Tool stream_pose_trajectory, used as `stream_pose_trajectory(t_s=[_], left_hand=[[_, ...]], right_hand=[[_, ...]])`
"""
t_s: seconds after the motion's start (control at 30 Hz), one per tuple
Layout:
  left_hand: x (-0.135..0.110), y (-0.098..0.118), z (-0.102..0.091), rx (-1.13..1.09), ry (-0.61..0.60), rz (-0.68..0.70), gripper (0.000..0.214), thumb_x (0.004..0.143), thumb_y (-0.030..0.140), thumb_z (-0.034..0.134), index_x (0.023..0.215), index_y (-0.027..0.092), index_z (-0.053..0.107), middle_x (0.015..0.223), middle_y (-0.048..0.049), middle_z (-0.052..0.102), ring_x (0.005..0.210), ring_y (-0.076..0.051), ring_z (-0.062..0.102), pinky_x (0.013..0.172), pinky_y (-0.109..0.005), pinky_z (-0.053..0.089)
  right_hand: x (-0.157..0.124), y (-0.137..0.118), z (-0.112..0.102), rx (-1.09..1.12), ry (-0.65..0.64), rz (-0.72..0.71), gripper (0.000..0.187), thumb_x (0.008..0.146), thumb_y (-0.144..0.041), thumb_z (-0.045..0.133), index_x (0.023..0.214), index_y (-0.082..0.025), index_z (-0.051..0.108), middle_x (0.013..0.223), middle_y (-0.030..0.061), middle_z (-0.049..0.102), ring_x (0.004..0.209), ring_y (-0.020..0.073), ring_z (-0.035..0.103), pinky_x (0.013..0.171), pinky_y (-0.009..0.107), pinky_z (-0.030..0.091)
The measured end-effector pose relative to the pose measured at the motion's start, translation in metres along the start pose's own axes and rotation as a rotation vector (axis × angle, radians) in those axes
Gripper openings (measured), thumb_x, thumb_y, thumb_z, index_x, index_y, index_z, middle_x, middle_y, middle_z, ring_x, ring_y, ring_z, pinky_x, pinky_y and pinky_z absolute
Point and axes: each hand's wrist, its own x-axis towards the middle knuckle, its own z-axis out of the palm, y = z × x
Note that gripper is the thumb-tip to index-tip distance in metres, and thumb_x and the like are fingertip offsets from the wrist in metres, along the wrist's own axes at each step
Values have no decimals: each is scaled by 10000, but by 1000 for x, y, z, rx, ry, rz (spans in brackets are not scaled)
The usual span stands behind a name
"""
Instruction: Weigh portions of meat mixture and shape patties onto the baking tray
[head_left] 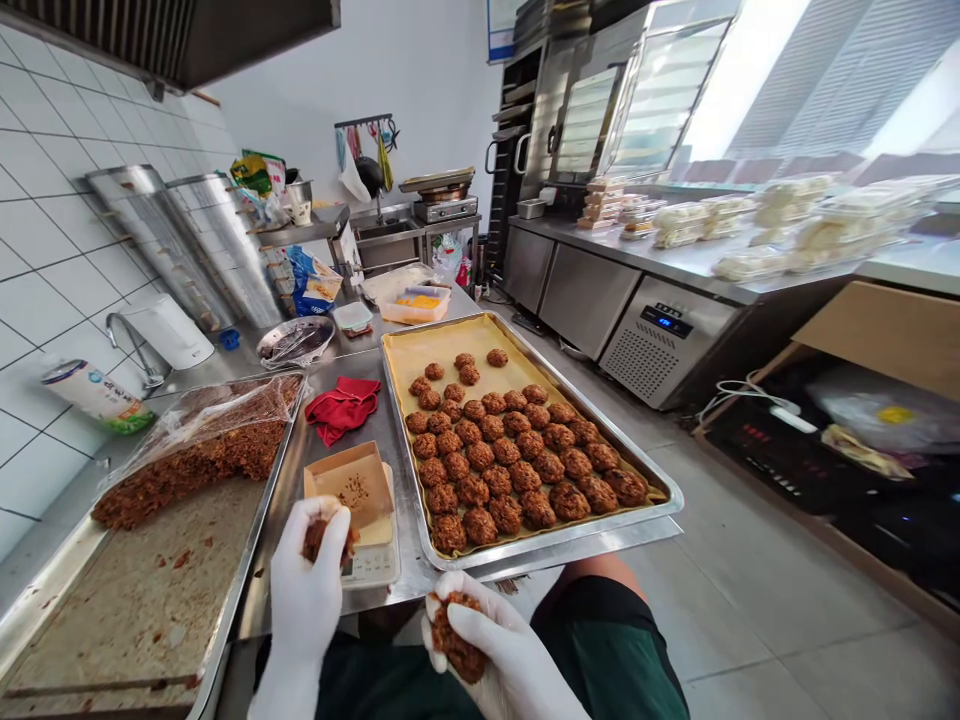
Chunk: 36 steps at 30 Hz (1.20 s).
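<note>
My left hand [307, 560], in a white glove, is closed around a lump of brown crumbly mixture [316, 540] above the near edge of a digital scale [375, 566]. On the scale sits a shallow cardboard box [373, 470] with crumbs inside. Lower and to the right, my gloved right hand [487, 630] grips a rougher, larger lump of the same mixture [457, 640] over my lap. Just beyond it lies a metal tray [427, 555] lined with yellowish paper, bearing rows of brown balls [495, 455] and bare paper toward its far end.
A second tray [112, 610] on the left holds a mound of mixture [202, 450] partly under plastic film. Between the trays lies a red cloth [343, 408]. Farther back stand a metal bowl [296, 340] and a plastic box with orange contents [416, 303]. Packed clear containers [682, 222] line the right counter.
</note>
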Motion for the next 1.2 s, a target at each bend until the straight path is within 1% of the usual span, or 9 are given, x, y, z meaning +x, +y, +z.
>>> stream_pose_trajectory(t_s=[0.13, 0.23, 0.33, 0.47, 0.57, 0.7, 0.8, 0.97, 1.2], left_hand=[[47, -5, -3, 271, -173, 281, 172, 949, 327, 514, 921, 213, 640, 1062, -72, 633, 1040, -243, 625, 948, -393, 500], [69, -18, -10, 378, -255, 365, 201, 926, 260, 497, 985, 209, 683, 1272, -111, 584, 1248, -280, 558, 1103, -478, 427], [72, -23, -35, 390, -129, 294, 254, 933, 302, 506, 1089, 250, 700, 1368, -80, 596, 1304, -280, 542, 1152, -485, 399], [27, -7, -47, 283, 81, 162, 211, 951, 375, 535, 1053, 264, 683, 1134, -48, 724, 1058, -251, 679, 965, -409, 558], [-32, 3, -15, 263, -145, 400, 156, 942, 298, 574, 1043, 256, 685, 1075, -60, 732, 981, -217, 707, 868, -330, 605], [-81, -5, 34, 297, -286, 586, 507, 851, 299, 688, 1339, 219, 578, 1255, -144, 690, 1085, -288, 708, 851, -370, 652], [-85, -8, 39, 209, -330, 520, 390, 880, 216, 638, 1268, 243, 608, 1234, -109, 699, 1096, -254, 704, 893, -347, 641], [-72, 5, 19, 117, -371, 450, 327, 915, 124, 578, 1181, 299, 651, 1148, -35, 702, 1045, -184, 690, 938, -297, 600], [-68, -1, 17, 155, -459, 468, 288, 909, 97, 589, 1125, 274, 660, 1039, -22, 703, 938, -170, 689, 853, -276, 592]], right_hand=[[7, 5, -10, 45, 36, -11, 198, 771, -328, 770, 882, -171, 722, 803, 65, 695, 734, 171, 634, 645, 246, 444], [3, 9, -10, 106, 98, 15, 237, 761, -362, 787, 927, -207, 721, 827, 53, 705, 773, 198, 660, 671, 282, 484], [-3, 10, -13, 149, 195, 51, 293, 822, -383, 748, 1075, -238, 719, 851, 42, 716, 798, 192, 670, 713, 304, 514], [-3, 14, -22, 182, 270, 43, 251, 888, -382, 676, 980, -165, 762, 883, 63, 744, 847, 185, 679, 806, 313, 541], [2, 15, -23, 194, 231, 20, 258, 920, -361, 626, 1000, -164, 772, 1053, 85, 758, 1014, 219, 672, 965, 354, 517], [4, 16, -19, 149, 141, -45, 304, 932, -320, 591, 1200, -247, 714, 1234, 67, 713, 1180, 247, 611, 1095, 401, 429], [1, 17, -18, 113, 133, -47, 332, 924, -354, 619, 1250, -333, 677, 1265, 27, 691, 1170, 223, 601, 1056, 371, 452], [-4, 14, -15, -139, 56, 76, 283, 931, -370, 640, 1196, -293, 702, 1192, 47, 694, 882, 160, 614, 768, 285, 508], [-6, 3, -14, -454, 55, 25, 329, 956, -405, 586, 1273, -341, 645, 1306, 28, 646, 1230, 234, 546, 1110, 384, 395]])
